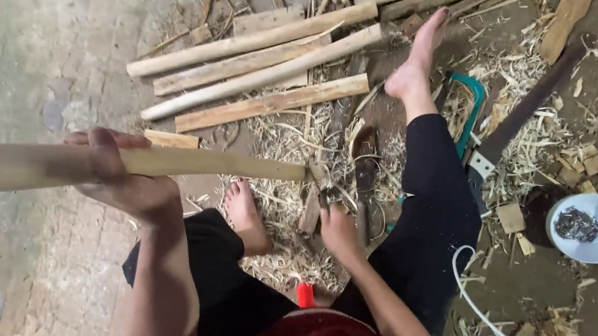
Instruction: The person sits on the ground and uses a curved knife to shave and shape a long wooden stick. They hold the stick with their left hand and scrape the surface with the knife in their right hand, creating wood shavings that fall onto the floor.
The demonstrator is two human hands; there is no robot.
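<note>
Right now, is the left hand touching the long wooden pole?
Touching. The head view shows the left hand wrapped around the long wooden pole, thumb over the top and fingers curled beneath, with no gap between them.

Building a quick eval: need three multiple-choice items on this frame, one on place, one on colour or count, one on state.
1. Where does the bowl sit?
A. right of the person's legs
B. on the loose poles
C. in the left hand

2. What colour is the bowl?
A. red
B. white
C. green

3. How does the left hand stand to the long pole?
A. apart from it
B. wrapped around it
C. flat under it

Answers: 1 A, it rests on the floor at the right. 2 B, its rim is white. 3 B, the fingers curl over the pole.
</note>
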